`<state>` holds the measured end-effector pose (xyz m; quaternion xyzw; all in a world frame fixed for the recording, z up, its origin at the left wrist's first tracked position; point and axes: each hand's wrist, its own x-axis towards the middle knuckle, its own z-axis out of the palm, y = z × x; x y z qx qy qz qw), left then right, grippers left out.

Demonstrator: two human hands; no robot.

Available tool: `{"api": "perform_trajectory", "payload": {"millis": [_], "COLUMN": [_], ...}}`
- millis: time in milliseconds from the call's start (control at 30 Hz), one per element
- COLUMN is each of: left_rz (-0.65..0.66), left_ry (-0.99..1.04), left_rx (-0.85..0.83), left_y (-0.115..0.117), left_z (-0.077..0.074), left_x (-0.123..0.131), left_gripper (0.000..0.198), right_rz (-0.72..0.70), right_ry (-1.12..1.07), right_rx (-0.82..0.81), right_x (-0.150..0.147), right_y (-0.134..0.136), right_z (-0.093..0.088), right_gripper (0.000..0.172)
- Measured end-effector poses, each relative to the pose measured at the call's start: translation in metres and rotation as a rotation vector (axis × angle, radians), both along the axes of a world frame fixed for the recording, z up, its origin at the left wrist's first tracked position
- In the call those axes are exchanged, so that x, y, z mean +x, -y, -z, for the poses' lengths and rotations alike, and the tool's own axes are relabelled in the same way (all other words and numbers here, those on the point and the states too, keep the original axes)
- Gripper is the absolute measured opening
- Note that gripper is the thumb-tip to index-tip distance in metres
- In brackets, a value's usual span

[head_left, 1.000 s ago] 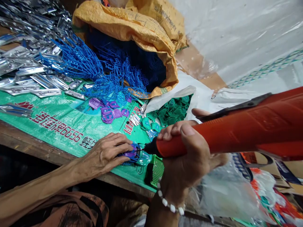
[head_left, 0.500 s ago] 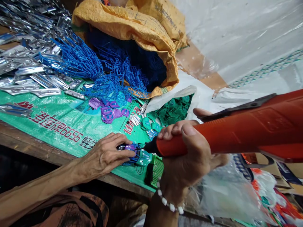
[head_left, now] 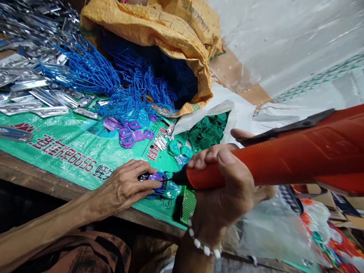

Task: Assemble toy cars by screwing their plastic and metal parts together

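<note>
My left hand [head_left: 129,182] grips a small toy car [head_left: 170,189] by its near end, low on the green sheet. The car has a teal shell, a blue frame and a purple part on top. My right hand [head_left: 224,178] is wrapped round a red electric screwdriver [head_left: 273,161] with a black nose. Its thin bit points left and reaches the blue frame of the car; whether it sits on a screw cannot be made out. Just right of the car stands a green mesh basket [head_left: 187,204], partly behind my right wrist.
An orange woven sack [head_left: 142,22] spills blue plastic frames [head_left: 127,87]. Silver parts [head_left: 36,76] are heaped at left, purple pieces [head_left: 129,134] lie mid-sheet. A white bag [head_left: 227,110] holds dark green parts [head_left: 206,131]. The wooden table edge [head_left: 57,184] runs along the front.
The view has shifted slightly, so the bench things appear a little further left. My hands keep the same grips, and the screwdriver bit stays at the car.
</note>
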<state>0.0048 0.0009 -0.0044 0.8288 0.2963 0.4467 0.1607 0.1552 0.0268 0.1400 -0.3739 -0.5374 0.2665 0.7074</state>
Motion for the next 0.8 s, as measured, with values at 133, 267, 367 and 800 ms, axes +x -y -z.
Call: {"api": "perform_trajectory", "payload": {"millis": [133, 267, 367, 800], "left_rz": [0.002, 0.008, 0.01, 0.01], "left_ry": [0.006, 0.006, 0.009, 0.003], "left_rx": [0.042, 0.05, 0.047, 0.036], "left_y": [-0.001, -0.0014, -0.0014, -0.0014], "left_z": [0.0011, 0.0012, 0.0008, 0.0006], "left_x": [0.0002, -0.0001, 0.0, -0.0001], "left_gripper": [0.022, 0.023, 0.023, 0.024], "right_rz": [-0.02, -0.031, -0.026, -0.036], "right_ry": [-0.091, -0.102, -0.043, -0.047], "right_rx": [-0.018, -0.033, 0.009, -0.012], "right_x": [-0.0009, -0.0012, -0.0017, -0.0017], "right_y": [0.0002, -0.0014, -0.0031, -0.0001], "right_z": [-0.0019, -0.0029, -0.0016, 0.0003], "right_gripper": [0.021, 0.023, 0.025, 0.027]}}
